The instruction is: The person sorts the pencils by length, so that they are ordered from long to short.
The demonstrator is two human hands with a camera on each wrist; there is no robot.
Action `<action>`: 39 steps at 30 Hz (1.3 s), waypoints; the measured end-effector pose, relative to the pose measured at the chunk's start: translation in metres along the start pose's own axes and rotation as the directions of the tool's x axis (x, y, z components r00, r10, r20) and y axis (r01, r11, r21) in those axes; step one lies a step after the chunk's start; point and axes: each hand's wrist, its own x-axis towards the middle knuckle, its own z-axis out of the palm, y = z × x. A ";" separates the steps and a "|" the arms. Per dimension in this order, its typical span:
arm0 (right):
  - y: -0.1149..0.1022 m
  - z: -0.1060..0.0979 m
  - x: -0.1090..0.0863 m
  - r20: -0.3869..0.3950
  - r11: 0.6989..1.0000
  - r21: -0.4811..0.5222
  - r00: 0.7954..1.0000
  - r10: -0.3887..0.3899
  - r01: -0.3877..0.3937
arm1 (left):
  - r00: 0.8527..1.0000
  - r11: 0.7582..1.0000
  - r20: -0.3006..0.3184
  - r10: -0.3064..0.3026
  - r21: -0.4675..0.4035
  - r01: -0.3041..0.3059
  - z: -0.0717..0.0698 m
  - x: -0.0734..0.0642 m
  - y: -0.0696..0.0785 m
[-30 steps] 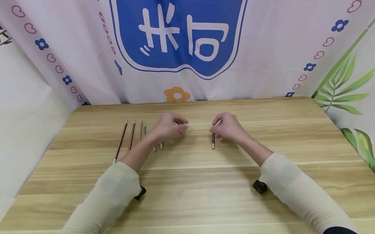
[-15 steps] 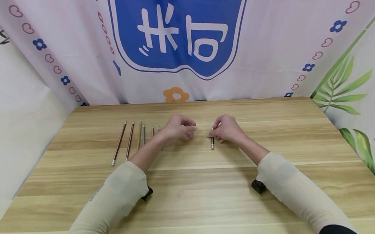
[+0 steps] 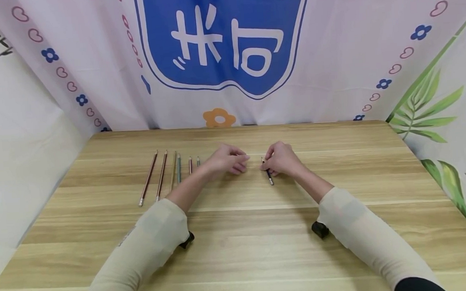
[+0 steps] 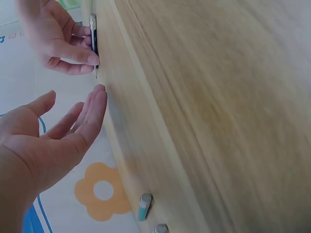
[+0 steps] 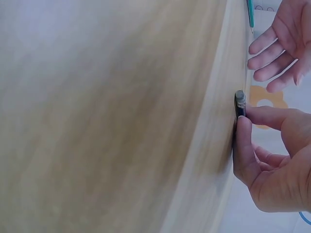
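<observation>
In the head view my right hand pinches a short dark pencil between thumb and finger, low over the table. Its silvery eraser end points toward me, and the sharpened tip points to the back. My left hand hovers just left of it with relaxed fingers, holding nothing. The left wrist view shows those left fingertips near the pencil's tip, apart from it. To the left lie reddish-brown pencils, a yellowish pencil, a green pencil and shorter pencils, partly hidden by my left arm.
The pencils left of my hands lie side by side, roughly upright in the view, on a wood-grain table. A printed curtain hangs along the table's back edge. White cloth borders the left side.
My left hand has moved right, toward the right hand, uncovering more of the pencils. The dark pencil has turned in my right hand, its eraser end swinging to the right.
</observation>
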 end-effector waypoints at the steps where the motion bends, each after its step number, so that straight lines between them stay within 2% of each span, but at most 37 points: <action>1: 0.000 0.000 0.000 -0.002 1.000 -0.004 1.000 0.001 -0.001 | 1.000 1.000 0.005 -0.007 -0.010 0.007 0.001 0.001 0.000; 7: -0.001 -0.001 -0.002 0.003 1.000 0.014 1.000 0.007 -0.007 | 0.998 0.993 0.023 -0.054 -0.102 0.056 0.005 0.006 0.001; 18: -0.001 0.000 -0.003 0.015 0.995 0.095 0.999 0.038 -0.039 | 0.990 0.948 0.071 -0.124 -0.285 0.139 0.008 0.015 -0.004; 27: -0.003 -0.001 -0.002 0.045 0.988 0.144 0.998 0.050 -0.056 | 0.987 0.936 0.097 -0.126 -0.320 0.151 0.016 0.020 0.000; 39: -0.007 -0.001 -0.001 0.076 0.981 0.182 0.995 0.058 -0.071 | 0.987 0.930 0.080 -0.138 -0.332 0.157 0.016 0.019 0.002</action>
